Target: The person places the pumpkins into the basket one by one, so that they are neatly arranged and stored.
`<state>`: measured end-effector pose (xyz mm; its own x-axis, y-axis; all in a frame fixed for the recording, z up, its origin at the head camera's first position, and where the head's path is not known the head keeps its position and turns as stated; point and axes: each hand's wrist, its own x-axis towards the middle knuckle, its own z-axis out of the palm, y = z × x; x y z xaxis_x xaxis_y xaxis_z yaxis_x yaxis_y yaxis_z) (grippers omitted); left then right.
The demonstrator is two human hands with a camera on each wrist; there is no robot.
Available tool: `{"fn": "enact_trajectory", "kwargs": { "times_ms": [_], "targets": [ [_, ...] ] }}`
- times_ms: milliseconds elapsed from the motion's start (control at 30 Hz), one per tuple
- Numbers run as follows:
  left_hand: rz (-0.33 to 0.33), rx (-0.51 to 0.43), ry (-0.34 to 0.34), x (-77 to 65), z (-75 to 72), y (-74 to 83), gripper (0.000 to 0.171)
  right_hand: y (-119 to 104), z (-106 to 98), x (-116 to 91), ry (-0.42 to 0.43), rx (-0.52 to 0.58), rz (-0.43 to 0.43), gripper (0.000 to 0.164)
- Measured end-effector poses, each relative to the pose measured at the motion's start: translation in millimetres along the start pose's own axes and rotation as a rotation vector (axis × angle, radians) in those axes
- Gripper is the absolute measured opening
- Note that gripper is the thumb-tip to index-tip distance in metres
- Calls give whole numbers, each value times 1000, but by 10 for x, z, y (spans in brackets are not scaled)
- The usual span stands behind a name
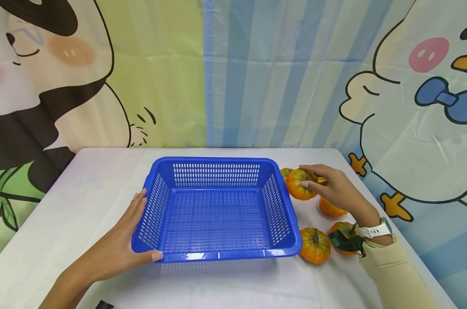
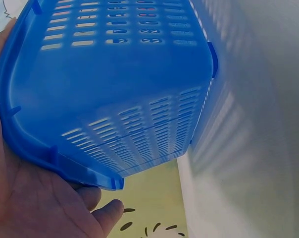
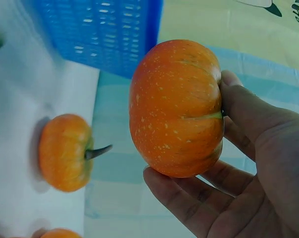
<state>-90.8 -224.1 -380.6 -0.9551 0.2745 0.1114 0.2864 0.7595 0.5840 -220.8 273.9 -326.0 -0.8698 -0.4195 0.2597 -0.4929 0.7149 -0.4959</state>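
Observation:
My right hand (image 1: 339, 189) holds a small orange pumpkin (image 1: 301, 184) beside the right wall of a blue plastic basket (image 1: 218, 255). In the right wrist view, its thumb and fingers surround the pumpkin (image 3: 176, 109), which is lifted off the table. Toward the left, my left hand (image 1: 115, 244) rests against the basket's near left corner. Its fingers lie fairly straight along the left side, the thumb on the front rim. The left wrist view shows the palm against the corner rim of the basket (image 2: 105, 74). Nothing lies inside the basket.
Several more pumpkins sit on the white table right of the basket, among them a near one (image 1: 315, 245), one by the wrist (image 1: 343, 229) and one beneath the hand (image 1: 331, 208). A printed cartoon curtain (image 1: 256, 77) hangs behind the table.

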Motion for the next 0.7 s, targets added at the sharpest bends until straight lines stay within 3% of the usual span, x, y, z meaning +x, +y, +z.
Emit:
{"fn": "enact_trajectory", "kwargs": {
  "times_ms": [367, 700],
  "targets": [
    [36, -9, 23, 4, -12, -5, 122, -271, 64, 117, -36, 87, -25, 49],
    [-4, -14, 7, 6, 4, -6, 121, -670, 165, 299, -194, 105, -116, 45]
  ]
}}
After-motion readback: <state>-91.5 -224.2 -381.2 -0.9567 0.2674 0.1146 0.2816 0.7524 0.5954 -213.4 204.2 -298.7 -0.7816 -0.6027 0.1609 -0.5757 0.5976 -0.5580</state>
